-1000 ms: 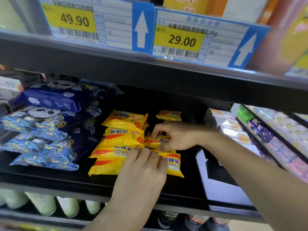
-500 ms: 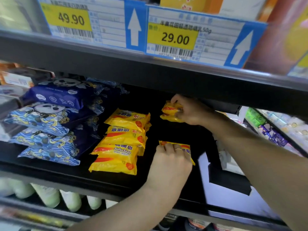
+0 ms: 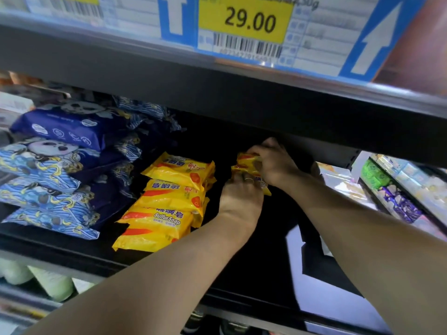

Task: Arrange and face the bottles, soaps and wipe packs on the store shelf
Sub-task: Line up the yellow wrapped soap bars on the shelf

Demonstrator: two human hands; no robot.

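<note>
Both hands, left hand [image 3: 238, 199] and right hand [image 3: 274, 163], grip yellow plastic soap packs [image 3: 249, 169] deep on the black shelf [image 3: 72, 250], bare shelf between them and the "Sulfur Soap" stack [image 3: 167, 204]; tag [image 3: 244, 22] reads 29.00.

A yellow price tag [image 3: 244, 19] reading 29.00 sits at twelve o'clock, a barcode [image 3: 246, 45] just beneath it. White arrows on blue [image 3: 376, 42] point upward at one o'clock.

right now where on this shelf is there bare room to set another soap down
Bare black shelf shows between the yellow soap stack and the right-hand divider, in front of both hands. It is crowded left, where blue wipe packs butt against the soaps.
</note>
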